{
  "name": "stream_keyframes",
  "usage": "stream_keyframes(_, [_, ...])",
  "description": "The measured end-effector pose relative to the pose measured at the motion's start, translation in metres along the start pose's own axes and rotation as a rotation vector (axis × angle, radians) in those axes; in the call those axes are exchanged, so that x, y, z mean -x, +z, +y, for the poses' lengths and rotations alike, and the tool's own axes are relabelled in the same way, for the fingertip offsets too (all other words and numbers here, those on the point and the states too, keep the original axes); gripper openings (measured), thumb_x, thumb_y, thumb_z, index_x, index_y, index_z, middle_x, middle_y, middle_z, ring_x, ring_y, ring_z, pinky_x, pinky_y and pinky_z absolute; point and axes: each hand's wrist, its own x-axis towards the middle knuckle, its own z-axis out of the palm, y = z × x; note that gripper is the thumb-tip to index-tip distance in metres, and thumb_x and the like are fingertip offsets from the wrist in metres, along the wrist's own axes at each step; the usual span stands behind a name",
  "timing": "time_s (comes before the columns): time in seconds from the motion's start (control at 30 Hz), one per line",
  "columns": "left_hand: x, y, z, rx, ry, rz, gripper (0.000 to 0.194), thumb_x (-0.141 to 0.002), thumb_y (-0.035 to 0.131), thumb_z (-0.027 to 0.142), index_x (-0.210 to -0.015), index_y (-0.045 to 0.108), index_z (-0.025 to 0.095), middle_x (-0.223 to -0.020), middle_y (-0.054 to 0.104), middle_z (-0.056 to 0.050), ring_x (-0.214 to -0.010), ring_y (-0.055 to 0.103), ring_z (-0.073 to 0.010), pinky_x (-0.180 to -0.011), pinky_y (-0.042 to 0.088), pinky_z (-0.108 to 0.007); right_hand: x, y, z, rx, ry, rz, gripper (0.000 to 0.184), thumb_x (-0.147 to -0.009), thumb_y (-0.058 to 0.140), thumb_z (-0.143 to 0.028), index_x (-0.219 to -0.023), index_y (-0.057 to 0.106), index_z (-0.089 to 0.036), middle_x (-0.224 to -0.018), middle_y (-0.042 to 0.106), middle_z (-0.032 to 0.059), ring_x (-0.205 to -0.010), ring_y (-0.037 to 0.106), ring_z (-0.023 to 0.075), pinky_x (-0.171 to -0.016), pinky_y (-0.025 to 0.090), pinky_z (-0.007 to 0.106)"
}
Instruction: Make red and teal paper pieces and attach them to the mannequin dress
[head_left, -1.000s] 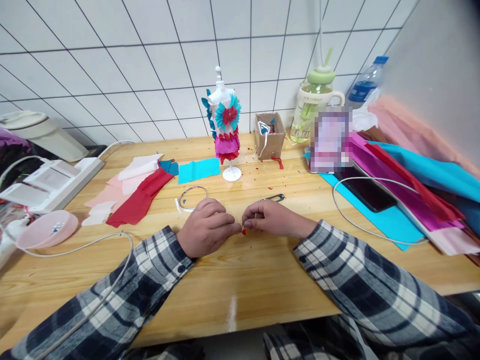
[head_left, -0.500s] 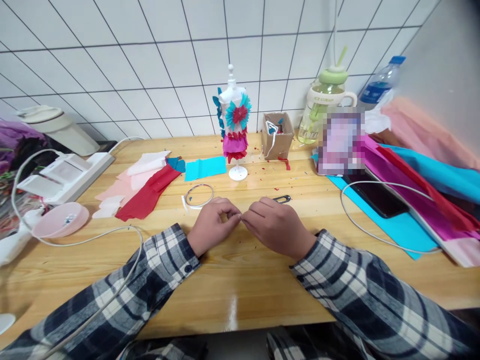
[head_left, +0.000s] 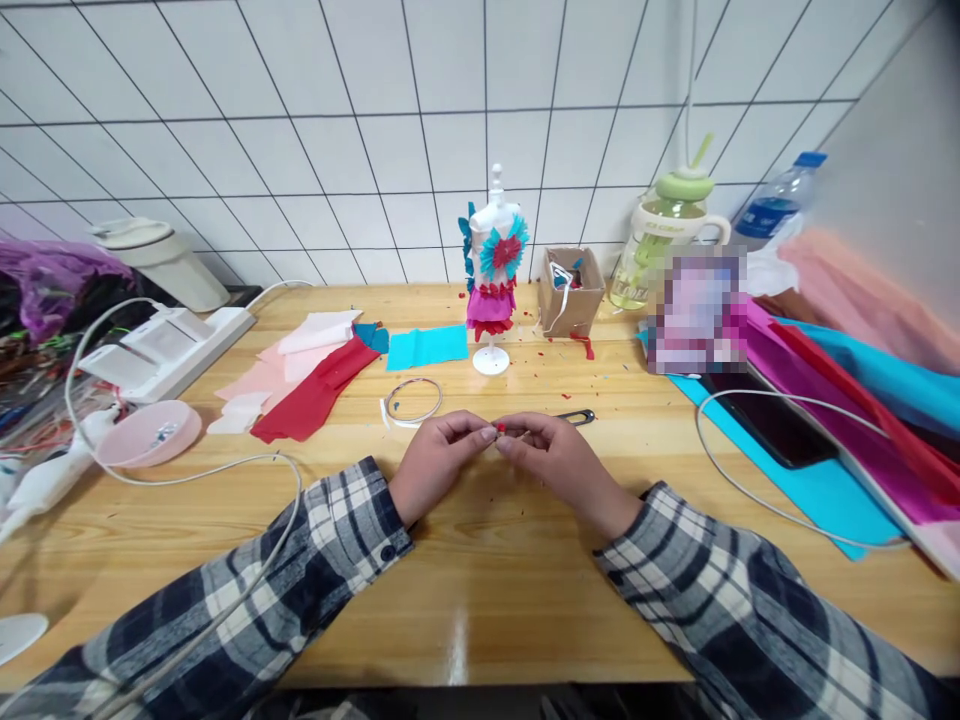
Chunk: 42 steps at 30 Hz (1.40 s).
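Fingertips of my left hand (head_left: 441, 458) and my right hand (head_left: 570, 462) meet in a pinch over the middle of the table. Between them shows a tiny red piece (head_left: 501, 428), perhaps paper; much of it is hidden by the fingers. Just beyond my right hand lies a black loop-shaped tool (head_left: 577, 416). A ring of thin wire (head_left: 414, 399) lies beyond my left hand. Farther back stands a small white dress form (head_left: 495, 215), upright, with a blue and red paper flower (head_left: 505, 250) on its chest and a magenta ruffled skirt (head_left: 491, 306).
Left: red paper (head_left: 319, 395), pale pink sheets (head_left: 281, 365), a pink bowl (head_left: 148, 435), a power strip (head_left: 191, 355). Behind: a blue sheet (head_left: 427, 347), a cardboard box (head_left: 574, 300), a green-lidded jug (head_left: 667, 225). Right: a dark phone (head_left: 772, 425), coloured paper, a looping cable (head_left: 705, 440).
The red piece now shows between my fingertips. My right hand has turned so its thumb and fingers face up more. The whole view has shifted slightly.
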Motion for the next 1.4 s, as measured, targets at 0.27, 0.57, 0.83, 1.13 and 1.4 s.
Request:
stream_keyframes(0.27, [0.0,-0.001,0.003,-0.197,0.062,-0.042,0.023,-0.077,0.065,0.036,-0.072,0.067,0.014,-0.071,0.062,-0.002,-0.071,0.054,-0.0144,-0.07,0.042,-0.026,-0.001,-0.002,0.005,0.048,-0.047,0.073,0.024,-0.072,0.069,-0.035,-0.09,0.069,-0.018,-0.079,0.066,0.002,-0.058,0.05,0.0094,-0.054,0.042,0.023])
stream_keyframes(0.57, [-0.001,-0.003,0.002,-0.239,0.06,-0.072,0.022,-0.077,0.064,0.035,-0.071,0.066,0.014,-0.072,0.062,-0.002,-0.072,0.054,-0.0151,-0.071,0.042,-0.027,0.0,-0.004,0.003,0.321,-0.24,0.126,0.01,-0.074,0.065,-0.021,-0.083,0.067,-0.018,-0.074,0.063,0.0001,-0.054,0.047,0.0083,-0.052,0.04,0.022])
stream_keyframes(0.83, [-0.002,-0.006,0.002,-0.277,0.069,-0.174,0.03,-0.08,0.06,0.038,-0.063,0.067,0.015,-0.072,0.06,-0.004,-0.073,0.055,-0.016,-0.073,0.042,-0.028,0.002,-0.004,-0.003,0.22,-0.125,0.053,0.009,-0.074,0.062,-0.025,-0.079,0.062,-0.017,-0.065,0.056,-0.0033,-0.049,0.039,0.0067,-0.046,0.032,0.021])
stream_keyframes(1.13, [-0.001,-0.011,-0.001,0.066,0.023,-0.223,0.028,-0.08,0.059,0.041,-0.071,0.059,0.014,-0.068,0.055,-0.002,-0.067,0.051,-0.0147,-0.066,0.041,-0.028,0.004,-0.004,-0.009,0.088,-0.047,-0.004,0.01,-0.076,0.058,-0.029,-0.076,0.055,-0.019,-0.051,0.044,-0.0075,-0.046,0.038,0.008,-0.044,0.027,0.021])
stream_keyframes(1.4, [0.001,-0.001,0.009,-0.371,0.133,-0.052,0.02,-0.075,0.067,0.035,-0.082,0.067,0.016,-0.081,0.065,-0.005,-0.077,0.058,-0.0172,-0.071,0.044,-0.028,0.002,-0.004,-0.005,0.13,-0.037,0.033,0.009,-0.076,0.058,-0.028,-0.077,0.056,-0.019,-0.053,0.046,-0.0069,-0.046,0.038,0.0079,-0.043,0.027,0.021])
